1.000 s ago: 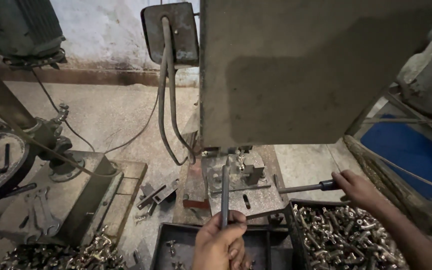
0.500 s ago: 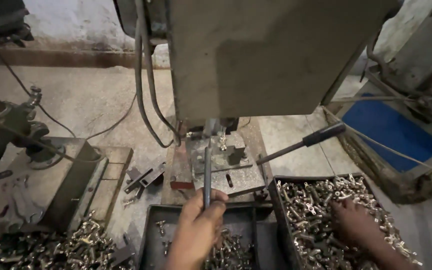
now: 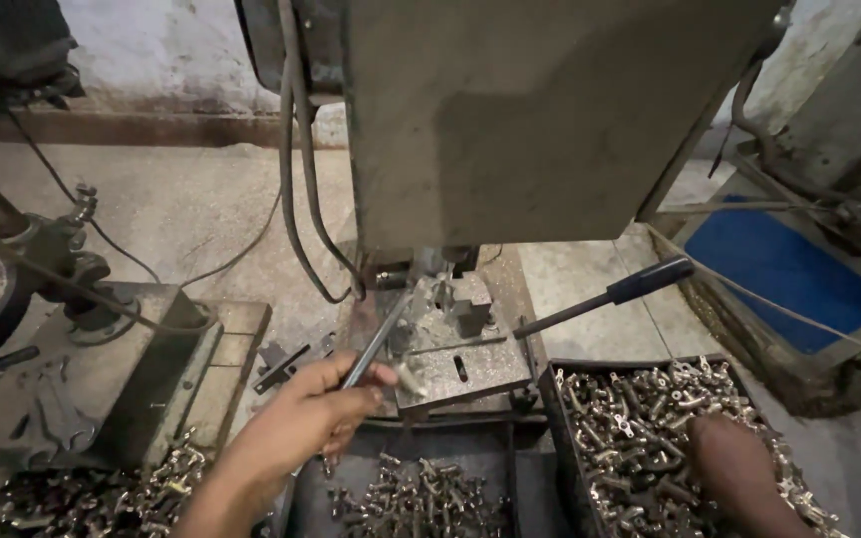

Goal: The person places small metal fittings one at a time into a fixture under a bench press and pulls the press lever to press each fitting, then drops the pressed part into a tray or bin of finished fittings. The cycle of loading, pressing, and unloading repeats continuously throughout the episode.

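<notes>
- Drill press body [image 3: 540, 110]: big grey block, fills top centre; overhangs the work plate, little headroom under it.
- Blue panel [image 3: 784, 274]: flat, far right, beyond the bin's far edge. No labels legible.
- Right bin [image 3: 550, 399]: dark metal tray w/ shiny small fittings [image 3: 640, 428], heaped near to the rim; sits just beside the plate's right edge.
- Centre tray [image 3: 401, 463]: lower, fewer parts, floor partly bare.
- Work plate [image 3: 470, 369]: slotted, under the spindle; narrow gap to bins.
- Feed lever [image 3: 610, 297]: black grip, angled up-right over the right bin, free.
- Left hand [image 3: 301, 418]: closed round a thin metal rod [image 3: 376, 344], tip at the plate's left edge.
- Right hand [image 3: 739, 473]: down in right bin among fittings; grip can't tell.
</notes>
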